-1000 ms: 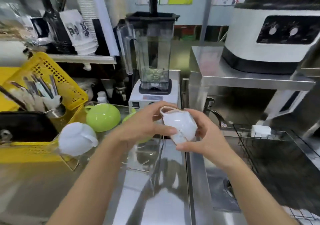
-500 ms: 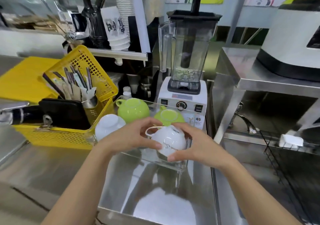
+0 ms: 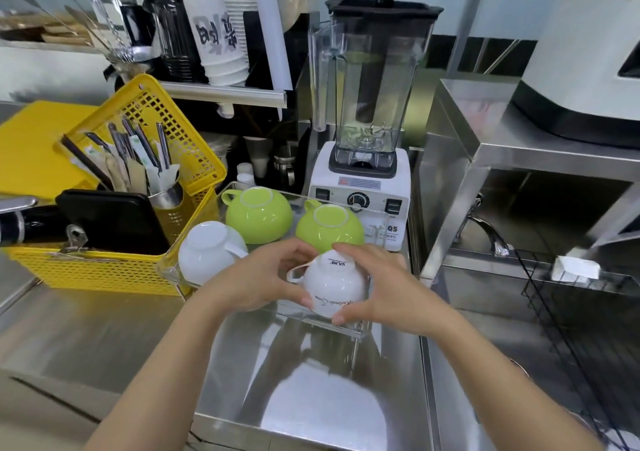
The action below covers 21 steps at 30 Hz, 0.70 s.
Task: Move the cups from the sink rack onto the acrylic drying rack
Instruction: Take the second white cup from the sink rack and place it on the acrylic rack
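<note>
Looks nearly done to me. Both hands, left hand [image 3: 258, 279] and right hand [image 3: 384, 291], are cupped around an upside-down white cup [image 3: 332, 286], setting it at the front right of the acrylic drying rack [image 3: 377, 222]. Two green cups [image 3: 259, 216] and another white cup [image 3: 207, 251] already sit inverted there. The black sink rack [image 3: 571, 312] shows no cups in the part I can see.

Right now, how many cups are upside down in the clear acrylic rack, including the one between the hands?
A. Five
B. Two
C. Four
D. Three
C: two green cups and two white cups sit base-up in the acrylic rack.
</note>
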Available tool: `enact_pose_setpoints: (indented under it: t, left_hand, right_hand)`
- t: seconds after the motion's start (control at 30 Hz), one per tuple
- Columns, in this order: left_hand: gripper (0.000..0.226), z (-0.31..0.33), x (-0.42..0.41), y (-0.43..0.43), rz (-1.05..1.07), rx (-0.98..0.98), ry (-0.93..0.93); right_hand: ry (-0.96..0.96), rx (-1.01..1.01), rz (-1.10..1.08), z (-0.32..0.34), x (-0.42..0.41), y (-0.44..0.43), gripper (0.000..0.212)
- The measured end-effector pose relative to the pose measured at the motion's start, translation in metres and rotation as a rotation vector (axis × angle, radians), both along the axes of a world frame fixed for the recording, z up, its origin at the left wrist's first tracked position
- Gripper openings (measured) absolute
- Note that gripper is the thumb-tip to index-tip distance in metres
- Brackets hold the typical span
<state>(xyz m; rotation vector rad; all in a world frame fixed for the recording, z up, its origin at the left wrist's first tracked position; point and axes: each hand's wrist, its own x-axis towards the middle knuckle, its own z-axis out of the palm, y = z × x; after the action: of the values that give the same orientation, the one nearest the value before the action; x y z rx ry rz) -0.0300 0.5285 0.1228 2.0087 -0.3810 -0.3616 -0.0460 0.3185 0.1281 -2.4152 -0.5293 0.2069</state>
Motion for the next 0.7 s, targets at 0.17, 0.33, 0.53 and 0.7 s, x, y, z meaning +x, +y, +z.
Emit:
enact_pose_setpoints:
  t: [0.17, 0.33, 0.53, 0.7]
  left_hand:
    - [0.061, -0.004, 0.003, 0.0, -0.009, 0.071, -0.036]
    - [0.06, -0.004, 0.004, 0.0, -0.029, 0.106, -0.053]
    - [0.063, 0.006, 0.001, 0.001, -0.045, 0.194, -0.039]
    - [0.053, 0.021, -0.008, -0.006, 0.07, 0.243, -0.124]
  right_hand:
    - [-0.068, -0.038, 0.014, -0.011, 0.001, -0.001, 0.093]
    - [-0.074, -0.011, 0.029, -0.013, 0.0, -0.002, 0.088]
    - [-0.076, 0.087, 0.022, -0.004, -0.004, -0.01, 0.078]
    - [-0.063, 0.147, -0.003, -0.01, 0.006, -0.025, 0.079]
